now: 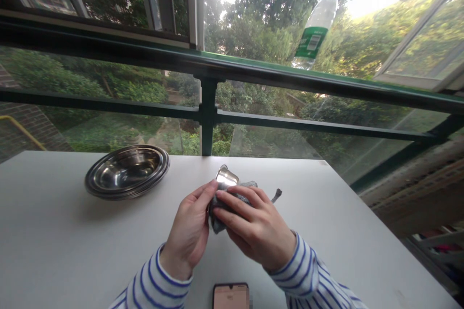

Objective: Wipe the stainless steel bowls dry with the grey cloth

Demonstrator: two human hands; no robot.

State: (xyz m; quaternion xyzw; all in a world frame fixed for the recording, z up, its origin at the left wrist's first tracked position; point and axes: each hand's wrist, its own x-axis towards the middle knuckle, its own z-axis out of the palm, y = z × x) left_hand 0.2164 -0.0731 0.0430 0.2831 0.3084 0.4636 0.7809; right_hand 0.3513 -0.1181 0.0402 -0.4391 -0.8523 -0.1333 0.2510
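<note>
My left hand (189,224) is closed around the side of a small shiny metal cup (227,175), its thumb up against the metal. The cup is tilted, and its lower part is hidden by fingers and fabric. A grey cloth (218,226) is bunched over the cup, under the fingers of my right hand (259,227), which is closed on it. One thin end of the cloth sticks out to the right, past the knuckles. Both hands are together above the white table (108,260).
Nested metal bowls (126,174) stand at the left rear of the table. A phone (231,296) lies at the near edge. Behind the table runs a dark green railing (207,116) with glass panels. A plastic bottle (312,34) with a green label stands on the ledge.
</note>
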